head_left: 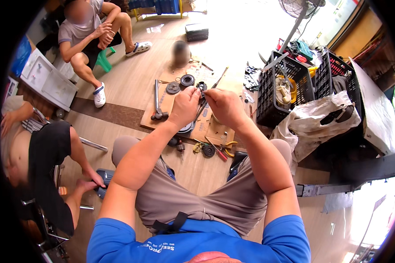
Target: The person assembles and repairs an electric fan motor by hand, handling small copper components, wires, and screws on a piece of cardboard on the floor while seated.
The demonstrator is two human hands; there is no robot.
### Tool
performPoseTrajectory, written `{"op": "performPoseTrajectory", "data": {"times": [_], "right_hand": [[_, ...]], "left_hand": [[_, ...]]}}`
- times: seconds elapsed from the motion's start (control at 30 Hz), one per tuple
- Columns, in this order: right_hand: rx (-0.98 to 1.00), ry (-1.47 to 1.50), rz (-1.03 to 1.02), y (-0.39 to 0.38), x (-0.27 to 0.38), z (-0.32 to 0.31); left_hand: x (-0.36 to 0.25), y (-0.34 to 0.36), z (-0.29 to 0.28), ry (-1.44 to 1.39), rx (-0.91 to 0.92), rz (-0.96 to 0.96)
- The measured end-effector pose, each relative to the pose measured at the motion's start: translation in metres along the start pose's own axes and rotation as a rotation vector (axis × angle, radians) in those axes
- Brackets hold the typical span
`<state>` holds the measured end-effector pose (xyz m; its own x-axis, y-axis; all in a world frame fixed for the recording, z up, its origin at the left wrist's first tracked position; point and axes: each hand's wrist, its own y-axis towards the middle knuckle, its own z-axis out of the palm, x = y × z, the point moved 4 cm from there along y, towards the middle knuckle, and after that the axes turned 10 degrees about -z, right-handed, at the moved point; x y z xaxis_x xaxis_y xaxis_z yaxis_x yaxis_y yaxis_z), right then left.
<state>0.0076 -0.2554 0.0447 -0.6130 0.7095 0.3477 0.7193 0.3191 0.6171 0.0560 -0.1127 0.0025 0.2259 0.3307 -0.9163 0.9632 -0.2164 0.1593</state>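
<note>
Small metal part [201, 86], pinched narrowly at the fingertips of the left hand [186, 103] above a cardboard sheet [206, 128]. The right hand [227, 105] stands at its right, fingers curled; what they clasp cannot be told. Left of the grip: a black round part [187, 80], near, and a hammer [157, 98], farther off.
</note>
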Motion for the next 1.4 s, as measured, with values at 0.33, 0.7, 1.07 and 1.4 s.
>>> {"op": "performPoseTrajectory", "data": {"times": [0.33,0.7,1.07,1.4], "right_hand": [[-0.058,-0.092,0.042,0.0,0.008,0.022],[-0.21,0.106,0.155,0.0,0.014,0.03],[-0.043,0.079,0.11,-0.002,0.022,0.048],[-0.074,0.147,0.058,-0.002,0.028,0.043]], "left_hand": [[-0.001,0.004,0.001,-0.922,0.305,-0.493],[0.002,0.017,-0.005,-0.948,0.143,-0.411],[-0.002,0.023,-0.022,-1.32,0.082,-0.538],[-0.005,0.027,-0.033,-1.112,0.03,-0.472]]}}
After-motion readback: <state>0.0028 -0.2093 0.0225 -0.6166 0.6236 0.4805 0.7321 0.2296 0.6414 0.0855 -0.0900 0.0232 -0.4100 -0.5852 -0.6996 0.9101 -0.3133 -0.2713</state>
